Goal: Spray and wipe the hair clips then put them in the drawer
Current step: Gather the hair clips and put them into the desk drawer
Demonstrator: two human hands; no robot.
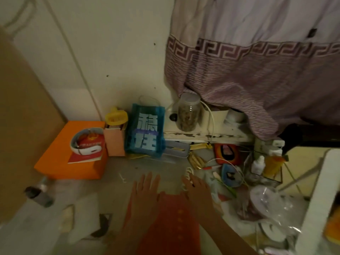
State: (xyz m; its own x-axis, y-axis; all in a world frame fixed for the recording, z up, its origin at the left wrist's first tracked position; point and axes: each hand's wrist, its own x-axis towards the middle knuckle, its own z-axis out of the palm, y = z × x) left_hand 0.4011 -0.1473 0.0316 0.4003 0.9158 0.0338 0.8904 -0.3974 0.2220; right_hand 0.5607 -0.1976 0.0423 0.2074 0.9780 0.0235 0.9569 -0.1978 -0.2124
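A pale hair clip, toothed and blurred, lies on the grey table at the fingertips of the right hand. Whether the fingers grasp the clip or only rest against it cannot be told; they appear extended, palm down. The left hand lies flat just beside it, fingers straight and together, holding nothing. Both forearms reach in from the lower edge across a red cloth with a row of orange dots.

Left of the hands, a small white pick lies on the table. Behind it stands an orange box carrying a red booklet and a white curved band. A pink box with a yellow-lidded container behind it stands between the orange box and a blue bag printed with large pale characters. A dark bottle lies tilted at the left edge of the table.

Right of the bag, a clear jar of brownish contents stands on a white ledge under a purple patterned curtain. Below the ledge lie a grey tray, a red pouch and a blue round case. A wire rack near these holds a white bottle and an orange bottle. Crumpled clear plastic covers the lower right.
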